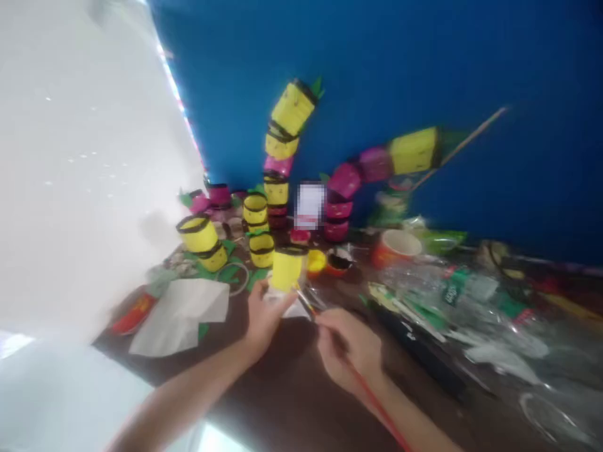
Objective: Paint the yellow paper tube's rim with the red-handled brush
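The left hand (264, 317) grips the low part of a yellow cup (287, 269), thumb in front and fingers wrapped round its left side. The right hand (351, 345) pinches a paintbrush (307, 302) near its metal end, the thin red handle slanting back past the wrist. The bristles meet, or nearly meet, the cup's lower wall; blur hides which. The cup stands roughly upright at the middle of the work area, its top edged in black, with a pale patch near the bottom.

The step in hand looks like brushing yellow onto that lower wall. The next stroke would call for a steady left grip and a light touch, perhaps with a slight turn of the cup to bring round bare surface.

Just behind it are a glossy yellow paint pot (315, 261) and a dark one (339, 261). To the left, a flat white paper sheet (188, 314) lies on the smooth brown table (282, 389); to the right, clear crinkled plastic bottles (452, 295). Farther back, rounded yellow and magenta cups form a bending stack (282, 145) before the matte blue wall (377, 63).
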The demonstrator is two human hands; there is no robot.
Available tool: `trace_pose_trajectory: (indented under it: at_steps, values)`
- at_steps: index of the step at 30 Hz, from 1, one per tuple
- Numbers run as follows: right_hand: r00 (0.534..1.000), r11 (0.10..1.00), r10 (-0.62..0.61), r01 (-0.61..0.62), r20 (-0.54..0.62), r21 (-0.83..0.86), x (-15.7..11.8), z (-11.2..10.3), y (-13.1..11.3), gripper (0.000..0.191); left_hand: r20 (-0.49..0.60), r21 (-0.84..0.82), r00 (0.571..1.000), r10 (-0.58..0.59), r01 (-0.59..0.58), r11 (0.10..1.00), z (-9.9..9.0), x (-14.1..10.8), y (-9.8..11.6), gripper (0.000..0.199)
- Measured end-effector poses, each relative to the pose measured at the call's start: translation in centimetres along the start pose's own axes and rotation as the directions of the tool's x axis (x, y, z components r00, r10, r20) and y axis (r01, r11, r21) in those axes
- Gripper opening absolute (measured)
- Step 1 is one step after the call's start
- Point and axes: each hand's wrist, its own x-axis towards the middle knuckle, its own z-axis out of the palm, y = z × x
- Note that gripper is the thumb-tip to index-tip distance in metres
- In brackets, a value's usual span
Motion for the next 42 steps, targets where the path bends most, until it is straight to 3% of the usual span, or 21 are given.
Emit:
trace_pose_trajectory:
  at_steps: [6,12,18,22,25,32,36,42]
  values:
    - [0.991,0.991,0.134,-0.133,0.025,-0.028,0.7,0.6,-0.4,0.018,0.007,-0.022,1.000,0.021,-0.021,1.000,0.0,0.4,-0.2,0.048]
    - [0.998,0.998,0.052,-0.054,0.043,0.036,0.5,0.2,-0.4,0.019,-0.010,-0.021,1.000,-0.012,0.012,1.000,0.0,0.6,-0.8,0.051]
    - [0.993,0.994,0.109,-0.110,0.043,0.014,0.9,0.1,-0.6,0.020,-0.004,-0.043,1.000,-0.009,0.009,0.999,0.0,0.7,-1.1,0.050]
    - [0.994,0.996,0.083,-0.086,0.074,0.032,0.9,0.0,-0.6,0.017,0.002,-0.048,1.000,-0.008,0.008,0.999,0.0,0.6,-1.0,0.050]
    - [0.997,0.997,0.073,-0.073,0.030,0.027,0.9,-0.2,-0.6,0.019,-0.001,-0.062,1.000,-0.015,0.015,0.998,0.0,0.6,-0.8,0.049]
    - [0.986,0.986,0.164,-0.164,-0.016,0.004,1.7,-0.1,-0.7,0.020,0.030,-0.055,1.000,0.002,-0.001,0.998,0.0,0.3,-0.5,0.047]
    - [0.980,0.980,0.198,-0.198,0.027,0.009,1.4,-0.1,-0.7,0.016,0.051,-0.058,0.999,0.009,-0.006,0.998,-0.1,0.4,-0.7,0.046]
    - [0.992,0.989,0.127,-0.126,-0.010,0.073,1.2,-0.7,-0.7,0.017,0.057,-0.079,0.998,0.004,0.001,0.997,-0.1,0.4,-0.5,0.045]
